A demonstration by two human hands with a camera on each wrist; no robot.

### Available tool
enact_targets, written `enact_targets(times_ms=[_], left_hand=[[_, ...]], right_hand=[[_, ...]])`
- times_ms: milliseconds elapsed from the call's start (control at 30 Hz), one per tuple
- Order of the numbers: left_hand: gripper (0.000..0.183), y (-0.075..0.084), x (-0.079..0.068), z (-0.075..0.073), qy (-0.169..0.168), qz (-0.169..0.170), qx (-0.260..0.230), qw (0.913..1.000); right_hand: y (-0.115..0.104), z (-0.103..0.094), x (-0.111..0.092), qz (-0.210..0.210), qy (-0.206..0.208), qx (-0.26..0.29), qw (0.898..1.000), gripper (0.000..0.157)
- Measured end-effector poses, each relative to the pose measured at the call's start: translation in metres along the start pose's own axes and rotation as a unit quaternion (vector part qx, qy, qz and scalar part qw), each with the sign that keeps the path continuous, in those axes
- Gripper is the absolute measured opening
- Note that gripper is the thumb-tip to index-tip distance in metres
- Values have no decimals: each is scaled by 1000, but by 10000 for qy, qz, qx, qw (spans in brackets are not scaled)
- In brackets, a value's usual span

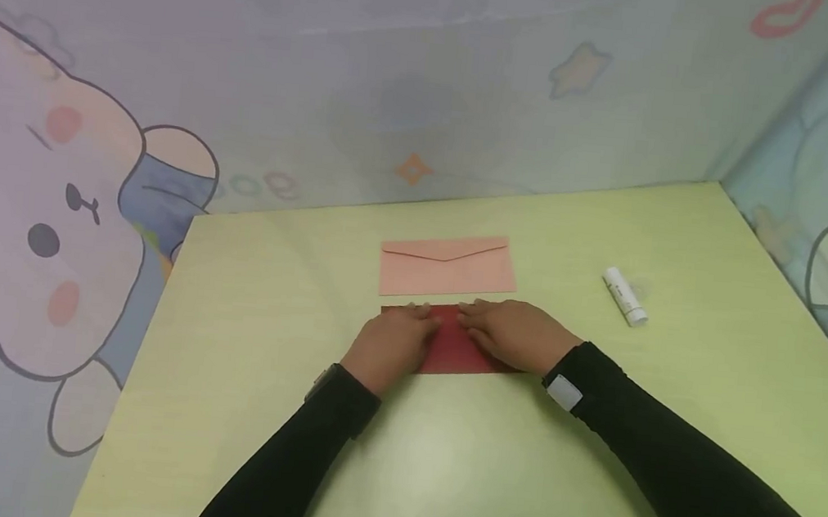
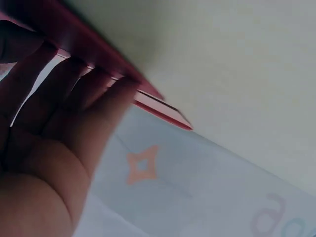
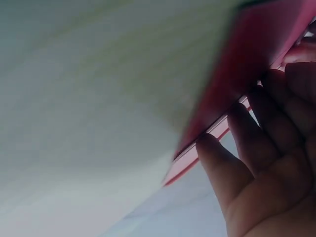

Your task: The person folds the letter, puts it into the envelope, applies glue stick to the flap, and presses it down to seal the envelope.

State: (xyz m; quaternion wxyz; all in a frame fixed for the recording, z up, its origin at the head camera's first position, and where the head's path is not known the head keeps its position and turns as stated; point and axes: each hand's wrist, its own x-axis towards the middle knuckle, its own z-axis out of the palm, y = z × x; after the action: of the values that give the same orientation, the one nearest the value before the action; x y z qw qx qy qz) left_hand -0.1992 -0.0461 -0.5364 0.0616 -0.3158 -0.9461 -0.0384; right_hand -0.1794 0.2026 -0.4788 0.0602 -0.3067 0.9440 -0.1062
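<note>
A dark red, envelope-sized paper piece [image 1: 453, 351] lies flat on the pale yellow-green table [image 1: 244, 342]; whether it is an envelope or a folded sheet, I cannot tell. My left hand [image 1: 390, 347] rests on its left part, fingertips near its far edge. On its right part lies my right hand [image 1: 518, 333], its fingertips also near the far edge. Both wrist views show extended fingers [image 3: 217, 158] touching the red paper's surface. The hands cover much of its two ends. Just beyond it lies a pink envelope [image 1: 445, 276], its pointed flap facing me.
A white glue stick [image 1: 625, 297] lies on its side to the right of the envelope. Behind the table hangs a cartoon-printed cloth backdrop [image 1: 324, 103], which continues along the left and right sides.
</note>
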Motion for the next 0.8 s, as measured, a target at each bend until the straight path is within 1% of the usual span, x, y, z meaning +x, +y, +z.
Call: enact_targets(times_ms=[33,133,200,233,267,300,367,400,467,500,533,600,633,667,733,767,800], left_hand=[[41,-7,0,11,54,20,-104,9999],[42,-31,-2,43,312,70,-211,9993],[38,-38,-9,43,366,6,-314,9988],[35,-41,-11,41,401,-28,-339,9986],[32,-40,-15,31,413,-52,-251,9988],[27,-39,-16,26,327,-121,-276,9990],[19,-32,-17,16,220,-216,-202,9993],[16,-29,-16,13,198,-222,-217,9993],[14,-12,-15,-8,-37,-254,-205,9995],[15,-5,-13,-9,-116,-271,-150,9995],[14,2,-13,-16,-123,-251,-4,9996],[15,16,-13,-32,-167,-195,258,9993],[15,24,-14,-43,-201,-186,445,9986],[14,27,-13,-45,-141,-144,637,9978],[12,31,-11,-46,25,-77,669,9977],[11,31,-9,-46,64,-67,622,9980],[10,31,-8,-47,78,-70,552,9984]], right_hand=[[3,-1,-3,55,22,-30,10000,42],[11,-3,-11,227,1,-81,9997,41],[16,-3,-16,301,-22,-98,9995,42],[17,-4,-18,331,-26,-119,9994,42],[18,-5,-20,360,-31,-170,9992,42],[18,-7,-21,400,-33,-247,9989,42],[15,-10,-23,454,-34,-514,9976,40],[12,-11,-22,445,-21,-686,9967,39],[5,-11,-18,317,-26,-857,9958,38],[1,-8,-15,185,-38,-937,9954,38],[-4,-4,-11,49,-25,-920,9957,38],[-12,3,-4,-218,9,-704,9973,39],[-16,6,0,-325,24,-552,9979,40],[-19,9,3,-438,74,-528,9976,40],[-24,11,7,-588,233,-588,9963,37],[-25,11,8,-782,253,-982,9918,35],[-25,11,10,-895,325,-1217,9880,33]])
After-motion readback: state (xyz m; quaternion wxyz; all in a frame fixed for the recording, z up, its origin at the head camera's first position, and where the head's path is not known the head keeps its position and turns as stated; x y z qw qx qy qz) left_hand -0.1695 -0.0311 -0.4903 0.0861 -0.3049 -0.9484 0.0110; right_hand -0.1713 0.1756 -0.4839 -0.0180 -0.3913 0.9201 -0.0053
